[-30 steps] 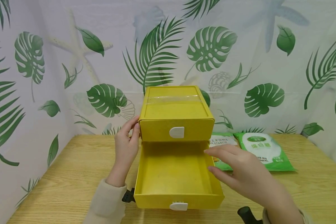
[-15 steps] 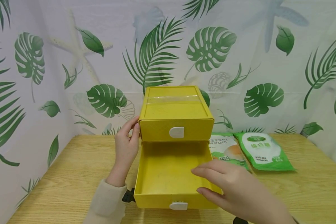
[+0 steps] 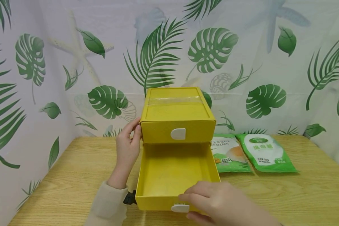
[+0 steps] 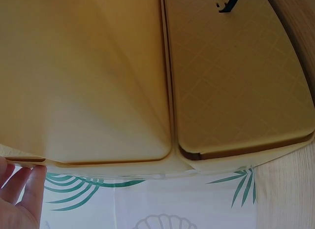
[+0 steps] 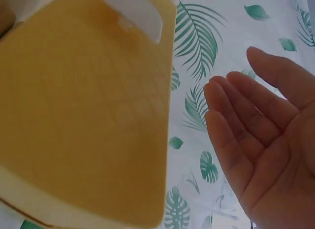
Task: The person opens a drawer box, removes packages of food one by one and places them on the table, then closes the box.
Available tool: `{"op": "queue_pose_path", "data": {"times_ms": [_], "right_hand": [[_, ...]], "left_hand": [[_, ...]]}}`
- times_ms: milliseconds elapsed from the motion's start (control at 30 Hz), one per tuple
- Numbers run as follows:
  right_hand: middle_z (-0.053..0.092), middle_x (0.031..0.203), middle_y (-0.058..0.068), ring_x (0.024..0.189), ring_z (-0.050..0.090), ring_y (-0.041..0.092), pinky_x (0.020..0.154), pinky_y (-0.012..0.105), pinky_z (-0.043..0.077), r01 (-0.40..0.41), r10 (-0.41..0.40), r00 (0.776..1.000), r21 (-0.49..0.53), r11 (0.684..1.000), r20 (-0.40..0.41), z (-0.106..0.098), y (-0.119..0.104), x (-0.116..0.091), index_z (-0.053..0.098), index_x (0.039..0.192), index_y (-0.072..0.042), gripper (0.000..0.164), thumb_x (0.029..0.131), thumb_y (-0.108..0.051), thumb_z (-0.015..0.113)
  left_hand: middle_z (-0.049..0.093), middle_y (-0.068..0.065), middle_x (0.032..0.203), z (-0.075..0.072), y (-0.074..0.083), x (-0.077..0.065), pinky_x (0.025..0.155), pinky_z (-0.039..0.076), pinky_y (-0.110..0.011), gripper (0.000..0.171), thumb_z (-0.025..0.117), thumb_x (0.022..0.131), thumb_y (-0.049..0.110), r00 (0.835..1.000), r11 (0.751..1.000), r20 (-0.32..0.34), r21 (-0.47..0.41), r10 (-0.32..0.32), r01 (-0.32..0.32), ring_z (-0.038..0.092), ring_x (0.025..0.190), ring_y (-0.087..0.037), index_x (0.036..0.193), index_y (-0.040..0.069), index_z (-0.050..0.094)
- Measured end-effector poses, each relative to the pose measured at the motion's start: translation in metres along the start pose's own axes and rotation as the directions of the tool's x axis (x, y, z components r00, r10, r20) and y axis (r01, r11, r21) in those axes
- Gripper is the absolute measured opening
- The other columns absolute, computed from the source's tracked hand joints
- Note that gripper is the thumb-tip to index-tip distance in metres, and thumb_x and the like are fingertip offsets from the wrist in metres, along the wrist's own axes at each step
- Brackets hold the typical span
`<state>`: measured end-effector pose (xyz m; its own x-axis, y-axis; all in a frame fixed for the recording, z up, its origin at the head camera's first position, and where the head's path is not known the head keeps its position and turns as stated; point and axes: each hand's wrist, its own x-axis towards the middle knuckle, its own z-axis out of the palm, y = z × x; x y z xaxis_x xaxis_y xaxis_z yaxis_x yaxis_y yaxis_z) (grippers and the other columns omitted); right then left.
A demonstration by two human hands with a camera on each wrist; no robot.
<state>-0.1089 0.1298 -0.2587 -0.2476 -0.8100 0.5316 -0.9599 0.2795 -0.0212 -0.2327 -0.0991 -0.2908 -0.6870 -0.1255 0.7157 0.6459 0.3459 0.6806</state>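
Observation:
A yellow two-drawer storage box [image 3: 172, 108] stands in the middle of the table, its upper drawer [image 3: 158, 131] closed. The lower drawer [image 3: 169, 169] is pulled far out, with nothing inside, and has a white tab handle [image 3: 180, 208] on its front. My left hand [image 3: 127, 147] rests against the left side of the box, fingertips at its edge in the left wrist view. Near the lower drawer's front right corner is my right hand [image 3: 217, 201], overlapping the drawer in the head view. In the right wrist view its fingers are loosely extended and hold nothing.
Two green and white bags lie behind on the right: a corn starch bag [image 3: 228, 153], partly hidden by the box, and another printed bag [image 3: 266, 153]. A black strap piece [image 3: 130, 197] shows beside the left sleeve. A leaf-patterned curtain [image 3: 169, 47] closes off the back.
My right hand has moved down and toward me, from the lower drawer's right side to its front near the handle. The left hand and both drawers stay put.

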Motion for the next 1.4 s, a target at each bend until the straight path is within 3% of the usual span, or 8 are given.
{"op": "queue_pose_path", "data": {"times_ms": [267,467,600,867,1167,1400], "right_hand": [[0.060,0.094,-0.007,0.083,0.054,0.000,0.073,0.011,0.045,-0.028,0.023,0.987,0.033,0.999,0.157,0.009,-0.007,0.003,0.060,0.104,-0.012,0.023,0.091,-0.029,0.050],[0.059,0.095,-0.007,0.083,0.053,0.000,0.071,0.011,0.044,-0.072,0.064,0.959,0.019,0.997,0.275,0.017,-0.006,0.004,0.060,0.104,-0.013,0.029,0.091,-0.036,0.048],[0.058,0.093,-0.010,0.081,0.051,-0.002,0.068,0.010,0.044,-0.142,0.119,0.936,0.048,0.989,0.330,0.019,-0.004,0.004,0.061,0.102,-0.015,0.031,0.090,-0.039,0.047],[0.057,0.092,-0.012,0.078,0.049,-0.003,0.066,0.009,0.043,-0.166,0.140,0.927,0.044,0.985,0.349,0.020,-0.004,0.007,0.061,0.099,-0.015,0.019,0.087,-0.028,0.056],[0.056,0.088,-0.011,0.079,0.051,0.000,0.067,0.009,0.043,-0.096,0.100,0.962,-0.026,0.995,0.253,0.023,-0.002,0.007,0.061,0.095,-0.015,0.013,0.086,-0.025,0.058],[0.056,0.090,-0.014,0.079,0.050,-0.003,0.068,0.009,0.044,-0.194,0.171,0.930,0.039,0.980,0.325,0.020,-0.002,0.008,0.061,0.099,-0.016,0.017,0.089,-0.029,0.054]], "left_hand": [[0.059,-0.015,0.107,0.000,-0.001,0.000,0.063,0.053,-0.033,0.026,0.049,0.090,0.005,1.000,1.000,0.003,-0.004,-0.002,0.002,0.056,0.089,-0.023,0.114,-0.004,0.057],[0.060,-0.015,0.106,0.000,-0.001,0.000,0.063,0.053,-0.033,0.027,0.049,0.090,0.005,1.000,1.000,0.006,-0.003,0.001,-0.001,0.056,0.089,-0.023,0.114,-0.004,0.057],[0.060,-0.015,0.106,0.000,-0.001,0.000,0.063,0.053,-0.032,0.026,0.049,0.090,0.005,1.000,1.000,0.005,0.000,0.003,-0.003,0.056,0.089,-0.022,0.114,-0.004,0.057],[0.059,-0.015,0.106,0.000,-0.001,0.000,0.064,0.053,-0.033,0.026,0.049,0.090,0.004,1.000,1.000,0.004,-0.012,0.002,-0.002,0.056,0.089,-0.023,0.114,-0.004,0.057],[0.059,-0.015,0.107,0.000,-0.002,0.000,0.064,0.053,-0.033,0.027,0.049,0.090,0.004,1.000,1.000,0.007,-0.002,-0.006,0.006,0.056,0.090,-0.023,0.114,-0.004,0.057],[0.059,-0.015,0.107,0.000,-0.002,0.000,0.064,0.053,-0.033,0.027,0.049,0.090,0.004,1.000,1.000,0.007,-0.010,-0.005,0.005,0.056,0.090,-0.023,0.114,-0.004,0.057]]}}
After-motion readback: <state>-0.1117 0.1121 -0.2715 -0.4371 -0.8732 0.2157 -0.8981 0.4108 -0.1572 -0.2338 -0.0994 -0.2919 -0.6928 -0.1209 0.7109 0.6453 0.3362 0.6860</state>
